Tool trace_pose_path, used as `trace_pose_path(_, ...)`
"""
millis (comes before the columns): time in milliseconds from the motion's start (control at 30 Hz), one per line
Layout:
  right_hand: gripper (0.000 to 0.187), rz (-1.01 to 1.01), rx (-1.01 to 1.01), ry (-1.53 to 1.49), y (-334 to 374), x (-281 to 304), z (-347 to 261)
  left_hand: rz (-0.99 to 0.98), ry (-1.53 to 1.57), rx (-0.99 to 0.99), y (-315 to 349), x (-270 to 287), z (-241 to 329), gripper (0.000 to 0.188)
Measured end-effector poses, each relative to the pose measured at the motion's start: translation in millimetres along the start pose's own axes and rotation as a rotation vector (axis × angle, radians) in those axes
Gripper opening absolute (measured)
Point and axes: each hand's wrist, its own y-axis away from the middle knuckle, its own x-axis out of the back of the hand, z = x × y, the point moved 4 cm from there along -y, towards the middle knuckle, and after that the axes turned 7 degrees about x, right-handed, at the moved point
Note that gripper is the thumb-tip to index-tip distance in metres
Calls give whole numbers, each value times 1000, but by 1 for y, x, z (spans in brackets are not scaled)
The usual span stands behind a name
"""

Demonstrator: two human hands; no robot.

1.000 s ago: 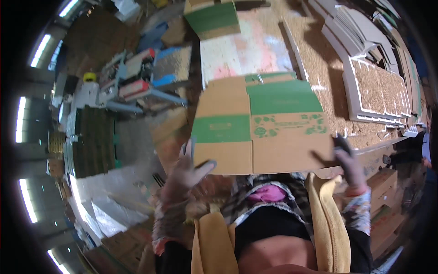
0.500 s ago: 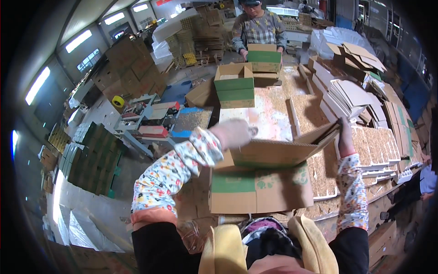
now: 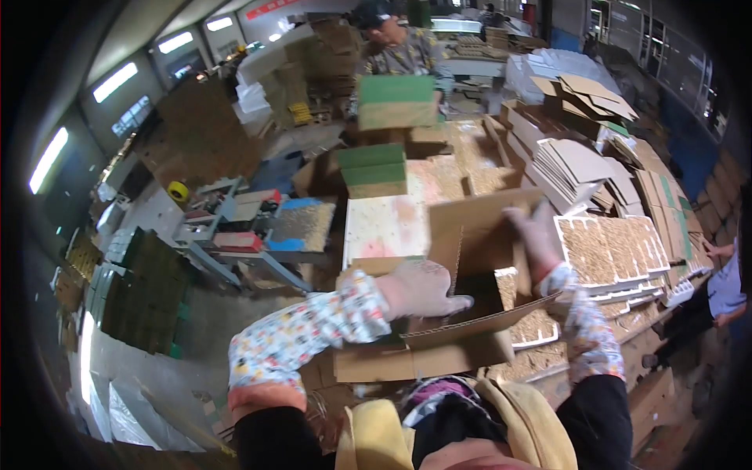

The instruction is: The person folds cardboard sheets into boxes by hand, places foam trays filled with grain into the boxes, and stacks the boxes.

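Note:
An unfolded brown cardboard box (image 3: 478,227) stands before me with its flaps up. My left hand (image 3: 423,288) is closed on the box's near left edge, the index finger stretched along it. At the right end, my right hand (image 3: 536,239) lies against the flap with fingers spread and slightly blurred. Under this box, nearer my body, sits another piece of brown cardboard (image 3: 423,362). Past my left hand, a green-and-brown open carton (image 3: 374,168) stands on the pale stained tabletop (image 3: 384,223).
Across the table, a person (image 3: 403,55) is behind another green-and-brown carton (image 3: 395,102). White-edged trays of brown granules (image 3: 611,251) are stacked at right, below piled cardboard sheets (image 3: 572,168). A blue-grey machine bench (image 3: 243,227) stands left. Another person's arm (image 3: 728,282) shows at far right.
The box has gone from nearly flat to opened out. My left hand has moved down and right, and my right hand inward from the far corner. The co-worker's carton appears tilted up.

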Motion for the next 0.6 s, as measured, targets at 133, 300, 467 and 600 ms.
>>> trace_pose_path(133, 98, -465, 233, 314, 1, -29, -13, 97, 292, -906, -19, -80, -7, 56)
trace_pose_path(300, 46, -1142, 112, 63, -46, -20, 62, 715, 155, 536, -25, -64, -55, 103)
trace_pose_path(467, 63, -1186, 41, -154, -22, -36, -52, 1122, 510, 285, -8, -81, -71, 113)
trace_pose_path(600, 65, -960, 1192, 762, 94, -6, -75, 906, 1260, 440, -12, -134, -104, 105)
